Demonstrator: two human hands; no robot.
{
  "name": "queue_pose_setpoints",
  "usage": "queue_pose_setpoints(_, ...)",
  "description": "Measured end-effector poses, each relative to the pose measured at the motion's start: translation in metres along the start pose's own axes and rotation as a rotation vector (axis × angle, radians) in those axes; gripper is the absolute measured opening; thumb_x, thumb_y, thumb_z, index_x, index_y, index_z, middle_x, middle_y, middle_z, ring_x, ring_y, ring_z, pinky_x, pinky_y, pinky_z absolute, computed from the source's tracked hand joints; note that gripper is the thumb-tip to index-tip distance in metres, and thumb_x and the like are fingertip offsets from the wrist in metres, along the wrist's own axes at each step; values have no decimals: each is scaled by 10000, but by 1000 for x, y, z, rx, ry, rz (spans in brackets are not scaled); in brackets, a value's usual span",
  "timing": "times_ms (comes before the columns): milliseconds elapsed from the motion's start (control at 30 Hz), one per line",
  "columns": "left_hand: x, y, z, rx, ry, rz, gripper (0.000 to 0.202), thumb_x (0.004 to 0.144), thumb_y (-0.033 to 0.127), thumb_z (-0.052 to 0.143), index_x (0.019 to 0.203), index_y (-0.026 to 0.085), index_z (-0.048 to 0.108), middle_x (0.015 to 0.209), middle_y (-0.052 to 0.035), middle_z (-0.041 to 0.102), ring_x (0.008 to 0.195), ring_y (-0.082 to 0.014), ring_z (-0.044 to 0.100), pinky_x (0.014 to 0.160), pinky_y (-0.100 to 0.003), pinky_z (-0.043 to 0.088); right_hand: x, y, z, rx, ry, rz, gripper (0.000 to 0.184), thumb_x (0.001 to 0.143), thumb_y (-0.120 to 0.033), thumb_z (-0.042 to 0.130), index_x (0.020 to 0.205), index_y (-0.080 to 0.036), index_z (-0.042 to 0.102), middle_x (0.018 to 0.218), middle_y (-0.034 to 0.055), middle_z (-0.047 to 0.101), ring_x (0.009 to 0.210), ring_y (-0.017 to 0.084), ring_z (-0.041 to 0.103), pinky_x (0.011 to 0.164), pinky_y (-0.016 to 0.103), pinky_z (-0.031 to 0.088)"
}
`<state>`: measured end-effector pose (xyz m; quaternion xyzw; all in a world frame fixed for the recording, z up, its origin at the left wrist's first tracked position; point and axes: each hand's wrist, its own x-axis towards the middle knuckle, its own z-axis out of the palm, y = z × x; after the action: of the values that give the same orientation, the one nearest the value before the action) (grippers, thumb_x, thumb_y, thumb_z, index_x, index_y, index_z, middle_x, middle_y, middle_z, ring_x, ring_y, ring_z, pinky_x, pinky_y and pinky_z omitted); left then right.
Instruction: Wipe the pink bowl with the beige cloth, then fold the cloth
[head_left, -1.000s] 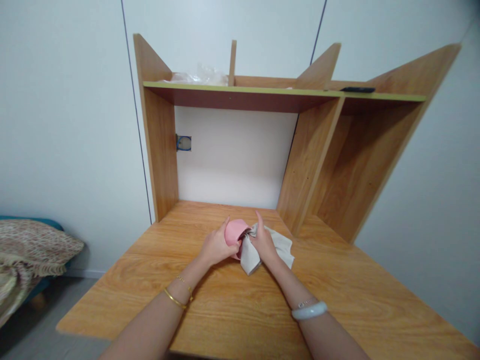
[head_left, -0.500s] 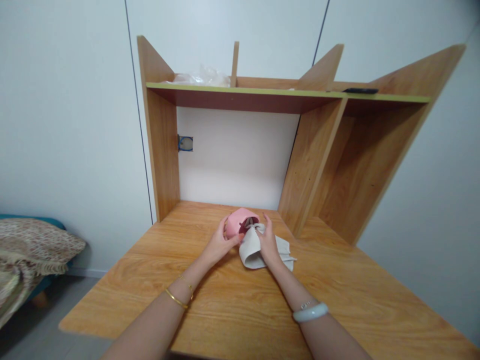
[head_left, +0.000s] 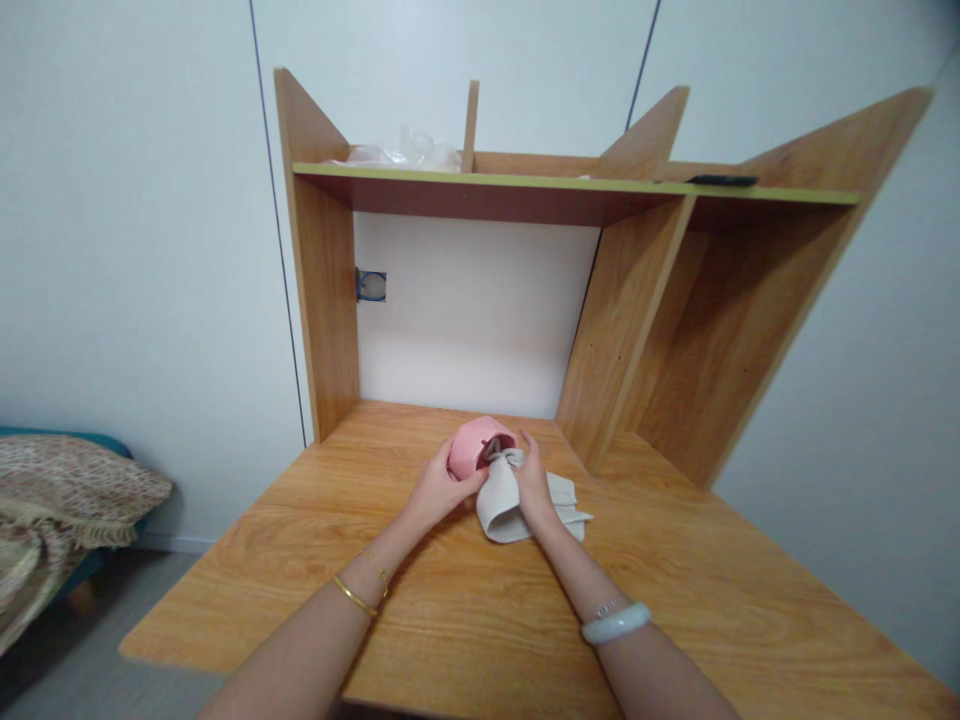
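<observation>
Cloth (head_left: 498, 495) pokes into a tilted pink bowl (head_left: 472, 443); the left hand (head_left: 441, 487) clamps its fingers on the bowl, the right hand (head_left: 533, 487) pinches the cloth.

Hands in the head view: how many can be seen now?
2: the left hand holding a pink, rounded, hollow vessel, the right hand gripping a light-grey cloth at its opening; both partly hidden.

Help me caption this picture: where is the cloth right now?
In the head view, the cloth is below and just right of centre, held in the right hand, its bunched end at the mouth of the pink container.
</observation>
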<state>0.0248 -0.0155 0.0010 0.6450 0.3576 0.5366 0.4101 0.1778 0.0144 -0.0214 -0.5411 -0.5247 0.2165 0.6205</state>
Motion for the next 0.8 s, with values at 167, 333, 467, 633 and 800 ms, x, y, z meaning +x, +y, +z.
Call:
queue_pose_setpoints(167,-1,5,-5,244,22,49,624,649,339,672,1208,133,486,1065,-91,631,943,-211,590,824,-290,471,3,1,-4,-126,-2,3,818,548,-283,653,1284,-140,327,799,50,637,695,201,595,648,305,461)
queue_pose_setpoints(333,-3,12,-8,608,42,42,649,657,420,628,1233,163,477,1010,-84,653,880,-233,609,778,-313,479,-3,-8,-7,-308,-38,-77,722,654,-267,561,1313,-160,289,662,-5,584,581,165,551,545,249,402)
queue_pose_setpoints(467,-4,14,-8,763,45,40,642,671,423,605,1246,169,472,1053,-92,643,927,-250,604,818,-322,462,-8,-14,-9,-498,-56,-157,686,699,-249,516,1334,-179,264,571,-41,509,539,159,518,505,229,341)
queue_pose_setpoints(633,-6,16,-9,834,9,69,637,695,456,561,1259,178,458,1090,-89,631,960,-265,600,827,-343,463,-9,-16,-11,-638,-66,-211,706,725,-262,512,1359,-180,212,541,-50,482,528,165,511,500,230,319)
queue_pose_setpoints(800,-8,17,-11,932,-12,114,686,693,473,555,1294,174,415,1147,-101,598,983,-282,588,858,-371,443,-12,-18,-13,-720,-127,-284,707,735,-223,493,1370,-186,186,637,-4,569,617,187,552,555,252,349)
